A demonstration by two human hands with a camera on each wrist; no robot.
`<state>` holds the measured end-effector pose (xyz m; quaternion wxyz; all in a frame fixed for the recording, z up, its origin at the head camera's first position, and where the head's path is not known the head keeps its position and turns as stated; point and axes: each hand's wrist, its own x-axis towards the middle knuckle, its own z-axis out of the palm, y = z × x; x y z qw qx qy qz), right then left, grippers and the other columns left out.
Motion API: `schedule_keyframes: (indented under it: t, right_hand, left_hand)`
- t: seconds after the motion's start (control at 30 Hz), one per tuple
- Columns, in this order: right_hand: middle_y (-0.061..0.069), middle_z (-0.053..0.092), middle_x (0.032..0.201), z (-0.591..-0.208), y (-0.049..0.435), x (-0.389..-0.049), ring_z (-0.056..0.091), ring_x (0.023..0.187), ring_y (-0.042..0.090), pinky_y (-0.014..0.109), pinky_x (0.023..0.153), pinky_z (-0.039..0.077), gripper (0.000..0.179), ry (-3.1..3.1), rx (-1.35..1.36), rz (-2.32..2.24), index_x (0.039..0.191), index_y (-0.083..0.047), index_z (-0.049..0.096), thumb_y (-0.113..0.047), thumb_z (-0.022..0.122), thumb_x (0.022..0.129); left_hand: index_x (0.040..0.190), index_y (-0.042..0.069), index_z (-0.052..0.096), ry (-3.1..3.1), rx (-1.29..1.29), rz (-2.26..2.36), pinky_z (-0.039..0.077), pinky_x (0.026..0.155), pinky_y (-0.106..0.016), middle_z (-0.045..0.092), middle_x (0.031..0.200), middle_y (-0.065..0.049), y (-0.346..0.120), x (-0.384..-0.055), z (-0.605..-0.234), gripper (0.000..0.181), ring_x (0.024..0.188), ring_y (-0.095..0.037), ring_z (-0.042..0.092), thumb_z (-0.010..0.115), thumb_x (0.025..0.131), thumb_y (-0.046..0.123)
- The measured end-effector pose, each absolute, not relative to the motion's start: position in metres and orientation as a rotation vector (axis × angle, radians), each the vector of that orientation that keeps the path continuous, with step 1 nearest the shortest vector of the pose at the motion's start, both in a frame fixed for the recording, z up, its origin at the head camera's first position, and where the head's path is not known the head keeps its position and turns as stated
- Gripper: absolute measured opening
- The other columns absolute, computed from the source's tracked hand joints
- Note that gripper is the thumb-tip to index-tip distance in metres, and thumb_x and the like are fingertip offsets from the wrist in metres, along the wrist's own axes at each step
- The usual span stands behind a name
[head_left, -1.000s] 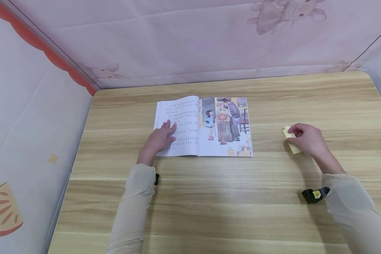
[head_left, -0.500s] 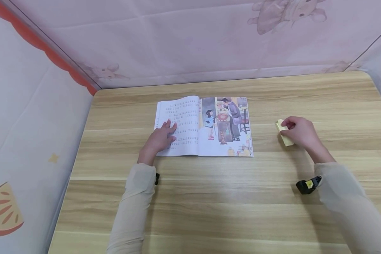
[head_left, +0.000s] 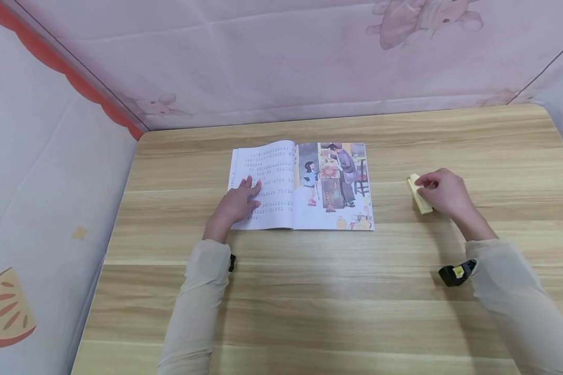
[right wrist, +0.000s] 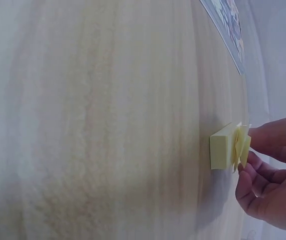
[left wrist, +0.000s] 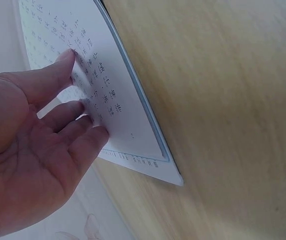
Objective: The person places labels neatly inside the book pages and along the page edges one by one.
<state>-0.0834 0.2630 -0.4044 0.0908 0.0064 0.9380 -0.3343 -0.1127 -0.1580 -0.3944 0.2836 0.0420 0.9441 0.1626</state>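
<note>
An open picture book (head_left: 333, 177) lies on the table, with printed text on its left page and a coloured illustration on its right. My left hand (head_left: 236, 204) rests on the text page, fingers spread, near its lower left edge. To the right of the book, my right hand (head_left: 445, 192) pinches a yellow sticky note pad (head_left: 421, 200) between thumb and fingertips. The right wrist view shows the pad as a thick block (right wrist: 220, 151) low over the table. Its top sheets (right wrist: 242, 142) are lifted and bent at the fingertips.
The wood-grain table (head_left: 328, 302) reaches back to a pink printed curtain (head_left: 281, 62). Another printed cloth (head_left: 37, 172) hangs along the left side. A black wrist camera (head_left: 457, 272) juts out from the right sleeve, close over the table.
My right hand has moved a little up and left with the sticky note pad, nearer the book. The left hand and the book have stayed in place.
</note>
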Motion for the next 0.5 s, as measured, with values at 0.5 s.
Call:
schedule_keyframes:
  t: [0.5]
  right_hand:
    - [0.021, 0.049, 0.094, -0.4087, 0.2633, -0.0833, 0.047, 0.082, 0.031, 0.036, 0.066, 0.038, 0.020, 2.810, 0.023, -1.017, 0.096, 0.011, 0.062, -0.002, 0.058, 0.082]
  left_hand:
    - [0.144, 0.017, 0.023, 2.524, 0.114, 0.437, 0.011, 0.110, -0.042, 0.005, 0.151, -0.006, -0.1582, -0.1141, -0.3960, 0.058, 0.138, -0.021, 0.001, 0.052, 0.093, 0.019]
